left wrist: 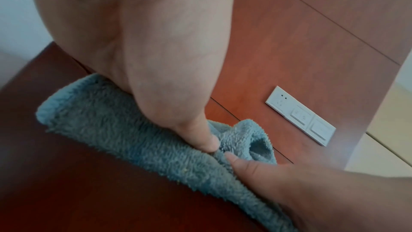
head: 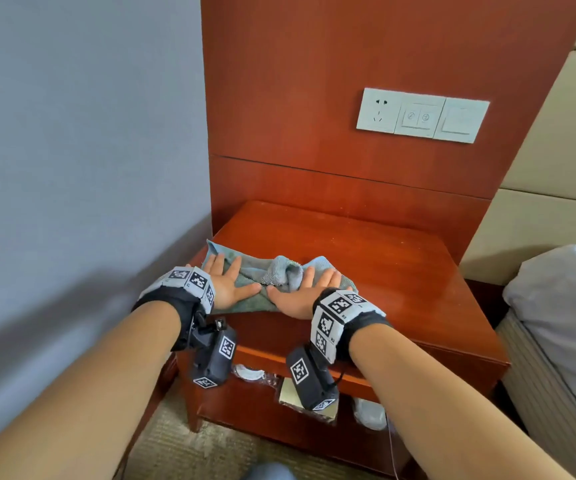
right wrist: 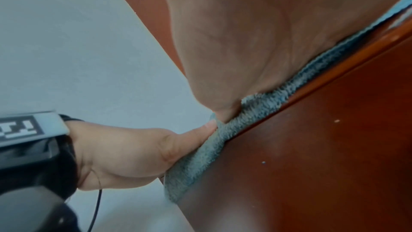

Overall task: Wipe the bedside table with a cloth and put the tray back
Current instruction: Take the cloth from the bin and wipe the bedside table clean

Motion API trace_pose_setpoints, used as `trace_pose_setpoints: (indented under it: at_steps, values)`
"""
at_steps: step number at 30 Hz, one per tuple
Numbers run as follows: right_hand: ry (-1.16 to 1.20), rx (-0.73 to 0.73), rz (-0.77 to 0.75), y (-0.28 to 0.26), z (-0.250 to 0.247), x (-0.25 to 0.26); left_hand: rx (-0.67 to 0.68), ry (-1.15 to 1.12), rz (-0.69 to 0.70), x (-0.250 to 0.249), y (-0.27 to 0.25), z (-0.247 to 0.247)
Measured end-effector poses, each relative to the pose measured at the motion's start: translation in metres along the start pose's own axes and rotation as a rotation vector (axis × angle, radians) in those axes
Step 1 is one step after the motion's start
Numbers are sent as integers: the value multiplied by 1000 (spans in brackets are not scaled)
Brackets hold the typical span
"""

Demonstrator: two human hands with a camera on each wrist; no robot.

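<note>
Fluffy terry cloth point(head: 252, 271) on glossy, smooth wooden bedside table point(head: 400, 265)

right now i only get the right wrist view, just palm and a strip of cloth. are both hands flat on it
Observer: Yes. The left hand and right hand both press flat on the cloth, fingers spread.
Operator: where on the table is it
Observer: At the front left of the bedside table, bunched into a ridge between the hands.
Operator: anything behind the table
Observer: A wooden wall panel with a socket and switch plate.
</note>
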State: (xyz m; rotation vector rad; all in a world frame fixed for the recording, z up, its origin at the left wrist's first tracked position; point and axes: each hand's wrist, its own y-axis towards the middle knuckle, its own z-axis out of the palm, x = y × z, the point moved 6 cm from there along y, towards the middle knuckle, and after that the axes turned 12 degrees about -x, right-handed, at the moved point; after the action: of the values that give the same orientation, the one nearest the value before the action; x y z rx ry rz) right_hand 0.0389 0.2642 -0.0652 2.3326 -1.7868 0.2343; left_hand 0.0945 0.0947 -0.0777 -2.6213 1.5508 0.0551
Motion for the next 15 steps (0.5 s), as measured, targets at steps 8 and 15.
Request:
trace_pose_setpoints:
  at_steps: [8,15]
  values:
    - [-28,70,-88,27,12,40,10,10,-62,33,21,-6]
    - [-122,215,-95,58,23,59,29,-5,-106,47,40,-8]
